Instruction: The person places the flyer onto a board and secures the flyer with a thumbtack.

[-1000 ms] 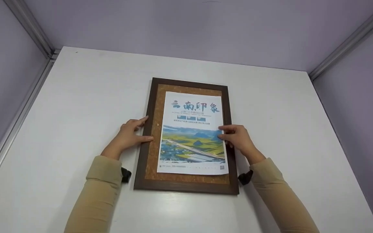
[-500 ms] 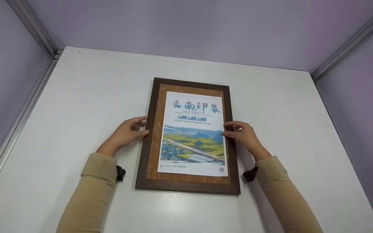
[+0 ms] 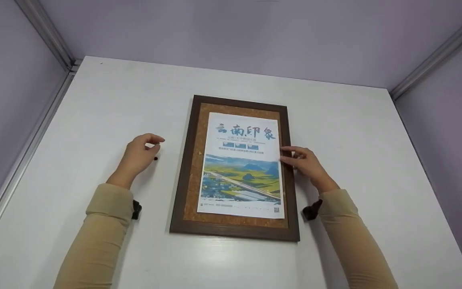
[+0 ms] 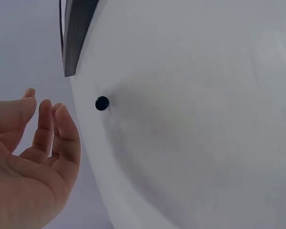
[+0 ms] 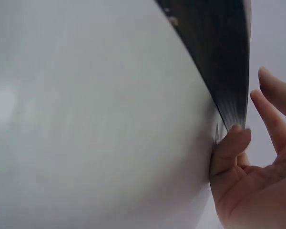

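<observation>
Dark brown wooden-framed cork board [image 3: 235, 168] with a loose printed poster [image 3: 242, 164] lay on the white table [image 3: 94, 120].
Right hand [image 3: 305, 162] rested relaxed fingers on its right edge; left hand [image 3: 138, 154] hovered open above a small black pushpin [image 3: 155, 158]. The unpinned poster could slip.

A dark brown wooden frame [image 3: 235, 168] lies flat on the white table [image 3: 94, 120], long side running near to far, roughly at the centre. Inside its border sits a cork board [image 3: 193, 160], and on the cork lies a white poster [image 3: 242, 164] — stylised lettering at the far end, a green-and-yellow landscape photo lower down. A small black pin [image 3: 155, 158] rests on the bare table to the left of the frame — apart from it.
</observation>
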The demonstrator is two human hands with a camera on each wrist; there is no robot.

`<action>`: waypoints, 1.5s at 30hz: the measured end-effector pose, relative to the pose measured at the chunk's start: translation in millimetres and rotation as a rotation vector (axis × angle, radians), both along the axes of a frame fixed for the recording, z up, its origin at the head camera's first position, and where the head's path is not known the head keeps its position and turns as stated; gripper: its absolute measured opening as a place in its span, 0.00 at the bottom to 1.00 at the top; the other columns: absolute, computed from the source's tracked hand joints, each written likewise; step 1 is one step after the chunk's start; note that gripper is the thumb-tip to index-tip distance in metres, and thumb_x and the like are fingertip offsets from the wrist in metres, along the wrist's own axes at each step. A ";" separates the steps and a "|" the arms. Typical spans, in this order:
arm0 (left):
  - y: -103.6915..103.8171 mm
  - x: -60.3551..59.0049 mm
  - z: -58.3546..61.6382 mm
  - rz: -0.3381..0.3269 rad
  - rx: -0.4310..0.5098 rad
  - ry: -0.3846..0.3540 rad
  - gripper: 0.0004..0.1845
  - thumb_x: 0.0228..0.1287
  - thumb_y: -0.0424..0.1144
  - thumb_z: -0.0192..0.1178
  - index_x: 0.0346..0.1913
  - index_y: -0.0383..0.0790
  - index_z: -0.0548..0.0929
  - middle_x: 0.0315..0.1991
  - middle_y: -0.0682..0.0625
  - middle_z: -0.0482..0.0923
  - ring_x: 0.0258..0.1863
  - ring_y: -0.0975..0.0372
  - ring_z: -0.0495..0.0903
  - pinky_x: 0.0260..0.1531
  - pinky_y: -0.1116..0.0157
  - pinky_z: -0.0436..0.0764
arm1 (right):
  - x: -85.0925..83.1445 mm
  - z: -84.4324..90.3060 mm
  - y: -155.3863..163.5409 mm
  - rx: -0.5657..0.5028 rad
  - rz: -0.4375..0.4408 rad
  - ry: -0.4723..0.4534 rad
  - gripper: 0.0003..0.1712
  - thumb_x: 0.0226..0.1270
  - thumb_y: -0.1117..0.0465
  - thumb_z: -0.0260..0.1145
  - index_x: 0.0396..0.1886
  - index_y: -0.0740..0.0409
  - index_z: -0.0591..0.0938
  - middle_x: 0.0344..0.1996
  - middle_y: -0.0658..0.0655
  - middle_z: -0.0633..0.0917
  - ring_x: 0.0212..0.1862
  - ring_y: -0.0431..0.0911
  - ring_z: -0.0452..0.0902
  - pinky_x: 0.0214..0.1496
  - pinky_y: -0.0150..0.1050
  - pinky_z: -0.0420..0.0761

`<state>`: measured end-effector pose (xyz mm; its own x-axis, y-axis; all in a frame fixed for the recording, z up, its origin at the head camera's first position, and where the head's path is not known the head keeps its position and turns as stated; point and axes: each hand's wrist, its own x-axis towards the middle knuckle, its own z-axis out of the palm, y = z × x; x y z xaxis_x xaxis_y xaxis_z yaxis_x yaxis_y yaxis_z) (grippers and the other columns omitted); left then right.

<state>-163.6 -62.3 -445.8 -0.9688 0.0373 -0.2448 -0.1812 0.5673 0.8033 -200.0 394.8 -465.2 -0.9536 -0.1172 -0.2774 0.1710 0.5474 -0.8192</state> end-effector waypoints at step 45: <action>-0.3 6.9 -15.6 0.020 -0.061 -0.013 0.14 0.72 0.39 0.58 0.52 0.32 0.82 0.52 0.36 0.82 0.53 0.48 0.80 0.51 0.57 0.77 | -3.1 1.8 -10.5 0.108 0.064 -0.085 0.49 0.51 0.51 0.80 0.73 0.46 0.69 0.62 0.68 0.61 0.57 0.56 0.57 0.66 0.51 0.61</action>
